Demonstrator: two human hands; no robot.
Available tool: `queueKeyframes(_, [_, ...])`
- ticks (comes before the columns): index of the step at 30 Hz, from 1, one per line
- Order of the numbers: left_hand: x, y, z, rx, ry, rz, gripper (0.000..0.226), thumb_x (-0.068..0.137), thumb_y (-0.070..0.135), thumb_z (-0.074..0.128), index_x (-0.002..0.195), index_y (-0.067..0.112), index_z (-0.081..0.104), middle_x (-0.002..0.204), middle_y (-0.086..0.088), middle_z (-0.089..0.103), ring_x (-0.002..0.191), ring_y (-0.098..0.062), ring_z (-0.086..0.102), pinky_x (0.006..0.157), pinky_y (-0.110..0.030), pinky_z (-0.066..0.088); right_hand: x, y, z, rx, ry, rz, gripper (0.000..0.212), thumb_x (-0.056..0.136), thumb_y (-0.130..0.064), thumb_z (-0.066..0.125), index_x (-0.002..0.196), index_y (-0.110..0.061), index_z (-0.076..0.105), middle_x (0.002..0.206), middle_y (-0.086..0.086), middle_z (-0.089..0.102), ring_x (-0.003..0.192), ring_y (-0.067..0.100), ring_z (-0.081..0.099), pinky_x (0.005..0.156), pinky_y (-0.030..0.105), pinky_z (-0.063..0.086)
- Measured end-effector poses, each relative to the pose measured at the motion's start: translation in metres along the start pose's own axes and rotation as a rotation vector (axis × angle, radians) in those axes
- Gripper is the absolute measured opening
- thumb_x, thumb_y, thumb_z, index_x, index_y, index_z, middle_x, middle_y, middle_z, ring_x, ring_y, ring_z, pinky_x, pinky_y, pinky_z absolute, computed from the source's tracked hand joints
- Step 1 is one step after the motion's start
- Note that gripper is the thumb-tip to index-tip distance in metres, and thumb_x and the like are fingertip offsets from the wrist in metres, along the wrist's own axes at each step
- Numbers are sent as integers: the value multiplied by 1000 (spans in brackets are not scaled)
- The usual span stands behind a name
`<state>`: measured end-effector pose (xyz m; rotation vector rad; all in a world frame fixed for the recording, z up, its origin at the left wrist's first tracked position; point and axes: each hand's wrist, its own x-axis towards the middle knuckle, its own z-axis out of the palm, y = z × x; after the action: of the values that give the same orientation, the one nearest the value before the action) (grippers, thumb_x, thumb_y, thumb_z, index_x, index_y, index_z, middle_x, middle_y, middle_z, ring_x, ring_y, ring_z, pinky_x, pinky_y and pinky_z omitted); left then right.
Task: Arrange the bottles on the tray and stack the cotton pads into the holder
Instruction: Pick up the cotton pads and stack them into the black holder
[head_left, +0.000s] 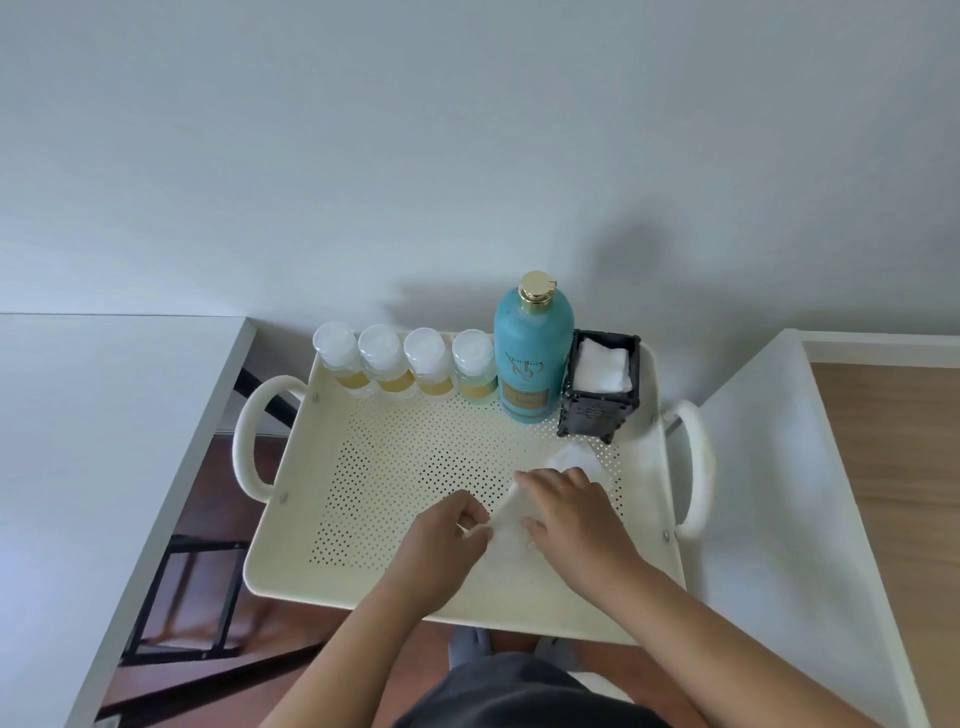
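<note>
Nearest the camera, both forearms reach forward over the front rim of the cream perforated tray (291, 519). The left hand (447, 540) is curled, its fingertips pinching the near-left edge of a loose white cotton pad (511, 525). The right hand (569, 512) lies palm down just beside it, fingers spread and pressing flat on the same pad; it grips nothing that can be seen. More white pad material (571, 457) shows just beyond the right hand's fingertips, blurred, so whether it is a separate pad cannot be told.

Farther out, straight ahead of the right hand, the black holder (597, 410) stands upright at the tray's far right corner, with a stack of white cotton pads (605, 366) inside it. Touching or just beside the holder, on the left hand's side, stands a tall teal bottle (535, 353) with a gold cap; it bears a gold monogram and a gold label, but the lettering is too small to read. Beyond the left hand, four small clear bottles (405, 364) with white caps and yellowish bands stand in a row along the tray's far edge; their writing is illegible.

The tray has a looped handle at each end and sits between two white counter surfaces (769, 493), against a pale wall.
</note>
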<state>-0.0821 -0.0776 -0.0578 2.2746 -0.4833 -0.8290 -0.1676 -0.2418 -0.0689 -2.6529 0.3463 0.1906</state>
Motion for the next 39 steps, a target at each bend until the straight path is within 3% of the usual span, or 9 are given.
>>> queueKeyframes(5, [-4, 3, -8, -57, 28, 6, 7, 91, 22, 64, 88, 27, 61, 86, 8, 65, 67, -2, 54, 56, -7, 42, 5, -2, 3, 180, -2, 106, 21, 93, -29, 54, 113, -26, 59, 106, -9, 66, 102, 21, 45, 82, 34, 36])
queueKeyframes(9, [-3, 1, -12, -90, 111, -2, 9, 90, 24, 65, 83, 29, 61, 77, 8, 64, 61, 8, 52, 55, -7, 41, 2, 2, -4, 520, -13, 222, 2, 90, -29, 59, 89, -26, 59, 78, -9, 58, 77, 10, 49, 63, 18, 39])
queueKeyframes(12, [-1, 2, -14, -162, 149, -19, 10, 89, 27, 66, 80, 31, 63, 74, 7, 65, 58, 6, 52, 53, -8, 42, -2, 3, -8, 646, -59, 274, 7, 90, -31, 60, 84, -28, 57, 67, -10, 50, 56, 2, 43, 50, 13, 32])
queueKeyframes(16, [0, 10, -10, -234, 141, 14, 9, 87, 29, 68, 78, 30, 66, 76, -2, 68, 56, 1, 49, 52, -11, 41, -8, -2, -10, 723, -7, 304, 10, 89, -31, 60, 80, -27, 59, 61, -14, 52, 56, 1, 43, 52, 15, 32])
queueKeyframes(20, [3, 16, -10, -274, 186, -15, 9, 90, 28, 65, 81, 27, 66, 69, 6, 58, 51, -1, 42, 46, -13, 36, -11, -7, -29, 691, 99, 283, 10, 91, -32, 59, 83, -26, 61, 72, -11, 60, 64, 3, 51, 58, 20, 38])
queueKeyframes(25, [5, 20, -20, -392, 137, -60, 9, 91, 28, 67, 84, 28, 71, 61, 16, 62, 49, 0, 47, 50, -20, 39, 0, 0, -89, 623, 337, 182, 3, 91, -26, 60, 93, -28, 62, 74, -13, 61, 66, -5, 54, 56, 10, 39])
queueKeyframes(28, [6, 29, -26, -455, 120, -32, 9, 91, 26, 68, 83, 27, 72, 62, 17, 66, 52, 1, 50, 58, -25, 41, 15, 13, -127, 574, 468, 151, 12, 90, -23, 62, 101, -27, 63, 79, -12, 63, 71, 4, 58, 62, 22, 46])
queueKeyframes(35, [11, 56, -35, -543, 74, 78, 11, 90, 24, 69, 81, 29, 74, 64, 15, 68, 54, 4, 54, 53, -9, 42, 49, 46, -150, 373, 368, 187, 16, 91, -23, 61, 107, -22, 65, 74, -13, 61, 67, -3, 56, 59, 11, 39])
queueKeyframes(39, [15, 63, -38, -554, 55, 89, 7, 91, 23, 69, 86, 25, 74, 68, 13, 71, 58, 2, 57, 54, -10, 44, 54, 48, -145, 29, 308, 178, 29, 91, -18, 58, 120, -17, 60, 105, 5, 60, 105, 29, 49, 83, 41, 47])
